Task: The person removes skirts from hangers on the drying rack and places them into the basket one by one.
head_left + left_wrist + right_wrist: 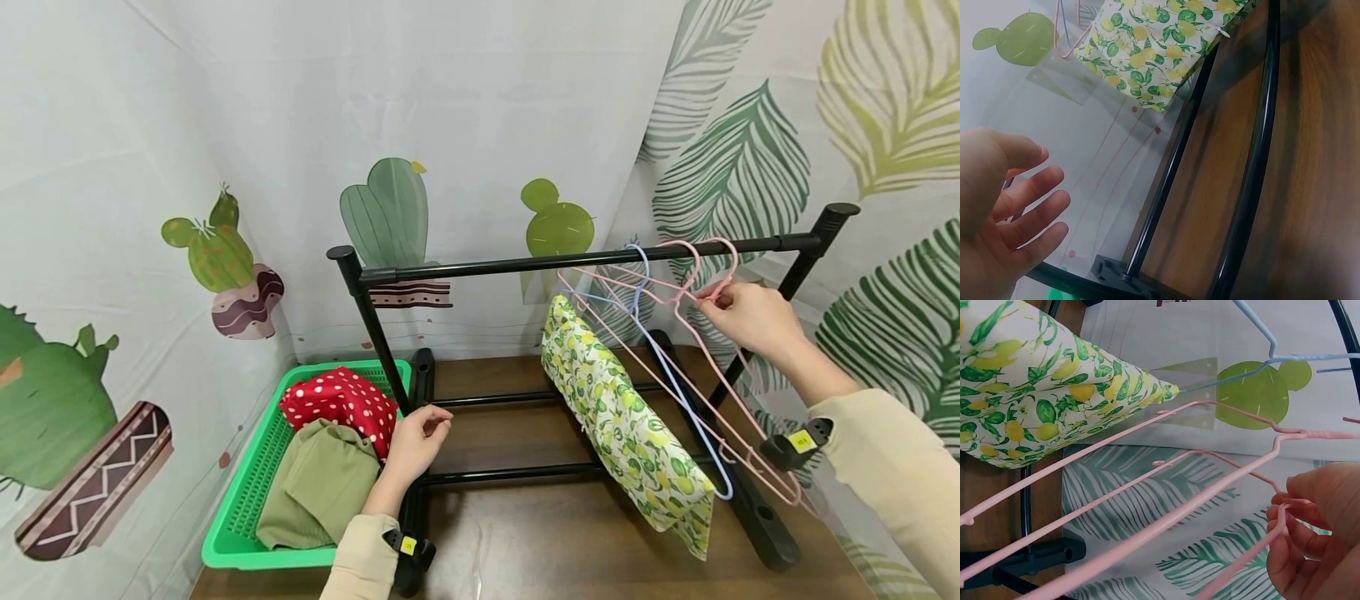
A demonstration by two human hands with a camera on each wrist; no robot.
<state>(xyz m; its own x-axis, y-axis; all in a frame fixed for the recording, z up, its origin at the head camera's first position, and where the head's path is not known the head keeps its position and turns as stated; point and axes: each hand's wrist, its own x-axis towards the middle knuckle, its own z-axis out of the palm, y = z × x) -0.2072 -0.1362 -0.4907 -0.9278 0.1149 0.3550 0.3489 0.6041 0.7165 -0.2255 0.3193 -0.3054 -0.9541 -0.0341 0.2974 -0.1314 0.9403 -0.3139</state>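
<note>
My right hand (pixel 753 321) pinches the neck of the rightmost pink hanger (pixel 1247 556), whose hook is at the rack's top bar (pixel 487 267). Just left of it hangs another pink hanger (pixel 1147 532). A blue hanger (pixel 678 383) comes after that, with a lemon-print cloth (pixel 615 408) draped over it and sloping down toward the front. My left hand (pixel 416 442) holds nothing; its fingers are loosely bent beside the rack's left post (pixel 375 333), as the left wrist view (pixel 1016 206) also shows.
At the left, a green plastic basket (pixel 225 517) contains a red polka-dot cloth (pixel 341 400) and a folded olive cloth (pixel 322 483). The black rack's lower bars (pixel 517 473) and feet (pixel 772 542) stand on a brown wooden table (pixel 525 542). Patterned curtains (pixel 480 100) surround it.
</note>
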